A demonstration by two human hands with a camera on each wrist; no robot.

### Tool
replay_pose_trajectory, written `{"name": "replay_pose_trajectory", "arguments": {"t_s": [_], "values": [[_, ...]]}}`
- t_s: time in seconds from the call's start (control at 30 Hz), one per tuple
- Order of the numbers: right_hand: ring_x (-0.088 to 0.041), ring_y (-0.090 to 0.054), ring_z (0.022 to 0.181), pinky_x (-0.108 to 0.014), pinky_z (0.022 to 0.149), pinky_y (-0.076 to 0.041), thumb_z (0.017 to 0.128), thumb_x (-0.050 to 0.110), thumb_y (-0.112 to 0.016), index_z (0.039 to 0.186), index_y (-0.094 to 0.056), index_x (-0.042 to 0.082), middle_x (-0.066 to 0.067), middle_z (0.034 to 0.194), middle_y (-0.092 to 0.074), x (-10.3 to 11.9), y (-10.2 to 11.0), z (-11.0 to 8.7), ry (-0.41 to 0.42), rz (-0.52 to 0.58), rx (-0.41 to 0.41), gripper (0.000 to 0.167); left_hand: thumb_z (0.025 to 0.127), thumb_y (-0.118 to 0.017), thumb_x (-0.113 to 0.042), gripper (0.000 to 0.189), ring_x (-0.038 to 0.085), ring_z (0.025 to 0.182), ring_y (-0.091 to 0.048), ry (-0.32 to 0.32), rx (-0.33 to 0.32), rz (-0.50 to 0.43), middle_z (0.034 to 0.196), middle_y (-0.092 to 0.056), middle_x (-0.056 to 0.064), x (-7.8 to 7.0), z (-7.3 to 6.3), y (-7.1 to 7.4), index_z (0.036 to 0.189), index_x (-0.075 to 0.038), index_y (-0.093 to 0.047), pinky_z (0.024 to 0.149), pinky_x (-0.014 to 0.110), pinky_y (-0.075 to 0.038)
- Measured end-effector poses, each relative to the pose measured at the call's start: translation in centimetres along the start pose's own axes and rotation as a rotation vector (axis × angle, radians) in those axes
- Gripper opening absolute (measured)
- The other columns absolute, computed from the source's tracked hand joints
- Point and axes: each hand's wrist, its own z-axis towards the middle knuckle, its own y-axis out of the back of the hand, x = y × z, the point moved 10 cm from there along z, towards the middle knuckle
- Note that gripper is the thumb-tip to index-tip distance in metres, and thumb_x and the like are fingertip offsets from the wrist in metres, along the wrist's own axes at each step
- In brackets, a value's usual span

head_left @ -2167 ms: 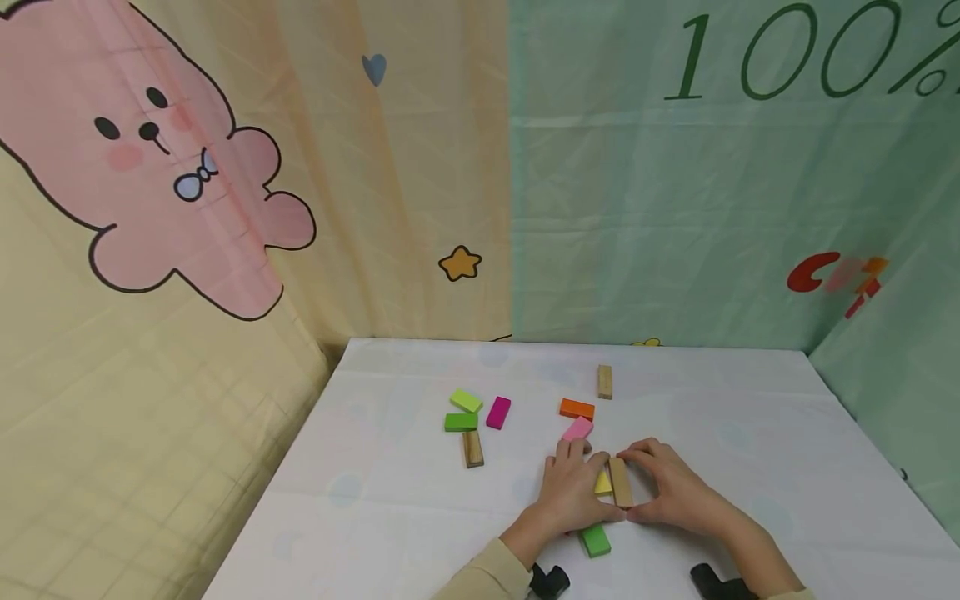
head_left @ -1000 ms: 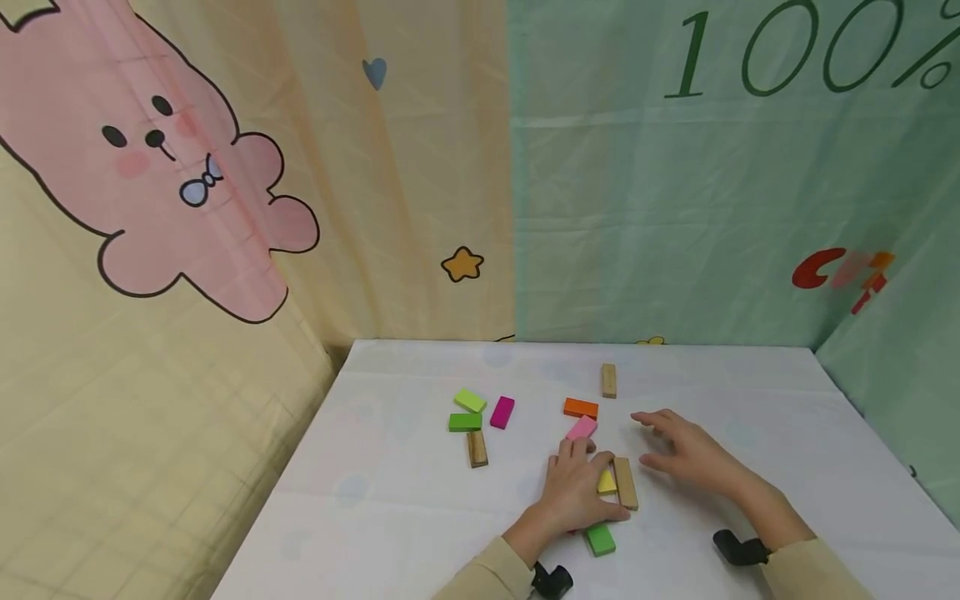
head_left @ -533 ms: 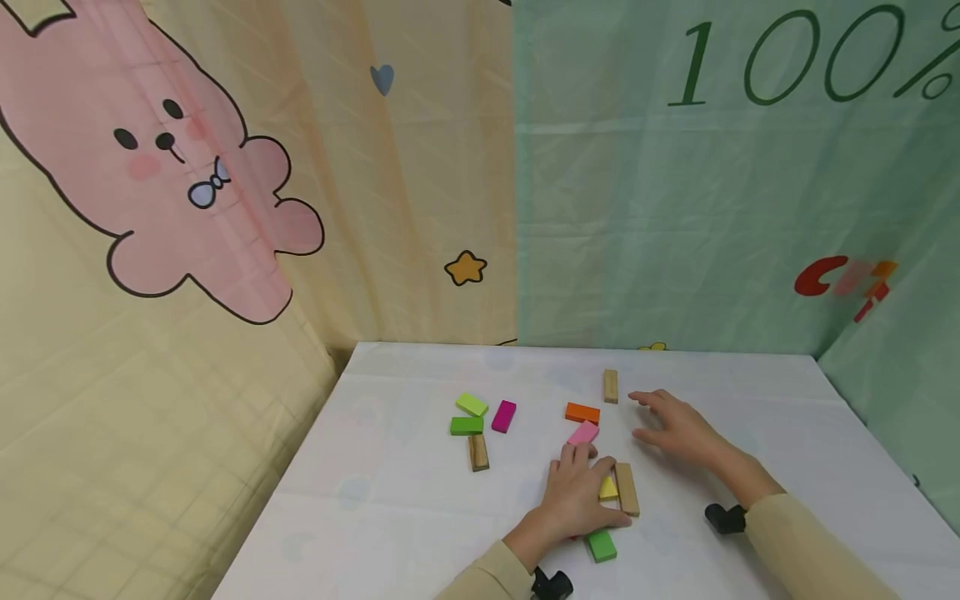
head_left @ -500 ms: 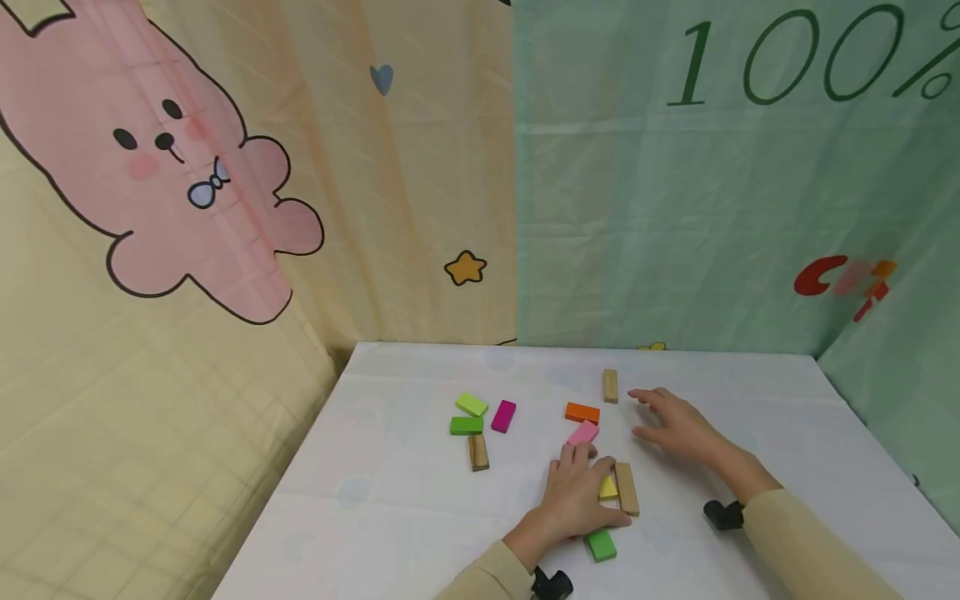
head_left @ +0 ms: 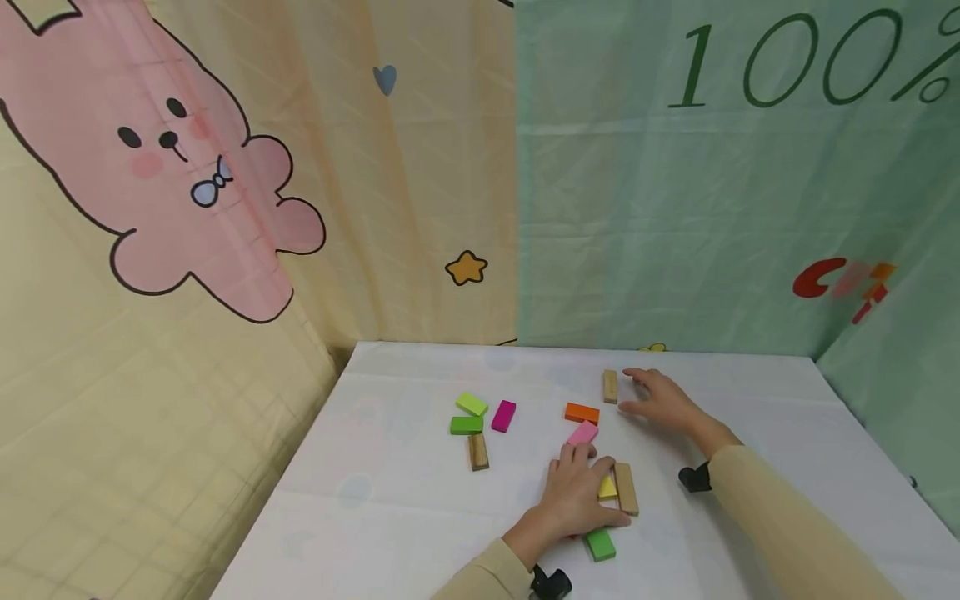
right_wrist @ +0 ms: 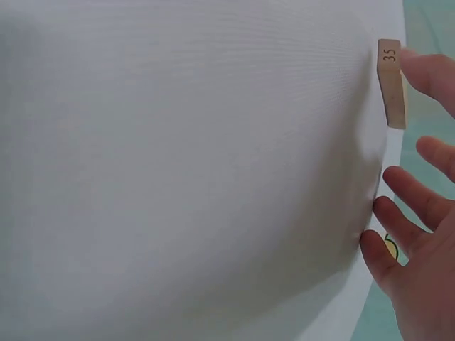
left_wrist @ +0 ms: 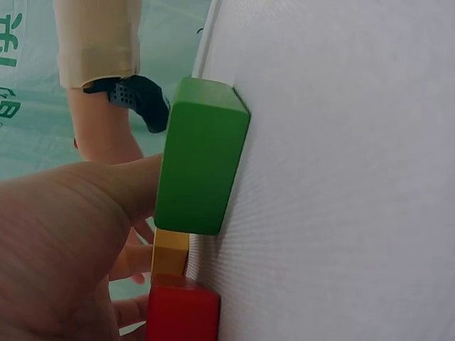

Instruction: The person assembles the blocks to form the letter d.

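Far wooden block [head_left: 611, 387], right fingers [head_left: 648, 380] beside it, orange block [head_left: 582, 413] near

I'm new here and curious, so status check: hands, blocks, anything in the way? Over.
Left grip curved over yellow block, partly hiding it. Right grip open beside far wooden block, not holding it. No obstacle visible between them.
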Motion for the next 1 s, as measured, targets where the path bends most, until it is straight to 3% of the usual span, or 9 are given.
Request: {"name": "replay_pose_trajectory", "arguments": {"t_s": [0.2,0.6,1.0], "values": [[-0.047,-0.045,0.123,-0.065,0.101,-0.038,0.085,0.041,-0.080,0.148,-0.044,0.000,-0.032,0.137,-0.048,-0.1,0.5,0.9,-0.002,-0.054,-0.001,0.083,0.076,-0.076,-0.068,0.076,0.015,0.123,-0.033,-0.022,0.006,0.001,0.136,-0.041,-0.007,-0.3,0.2,-0.3,0.141,-0.033,-0.055,0.092,0.033,-0.038],[-0.048,-0.038,0.122,-0.070,0.095,-0.036,0.077,0.059,-0.080,0.151,-0.045,0.011,-0.029,0.136,-0.041,-0.3,-0.3,2.5,-0.086,-0.138,0.030,0.095,0.076,-0.076,-0.068,0.075,0.015,0.124,-0.033,-0.013,0.000,0.019,0.136,-0.040,-0.007,0.2,0.1,-0.2,0.140,-0.034,-0.055,0.091,0.032,-0.038],[-0.050,-0.037,0.123,-0.072,0.094,-0.034,0.077,0.064,-0.077,0.145,-0.053,0.014,-0.029,0.135,-0.041,-0.3,-0.4,2.3,-0.094,-0.170,0.015,0.089,0.077,-0.075,-0.069,0.074,0.015,0.123,-0.034,-0.023,-0.001,0.037,0.136,-0.041,-0.007,0.1,0.0,-0.3,0.140,-0.035,-0.055,0.090,0.033,-0.039]]}}
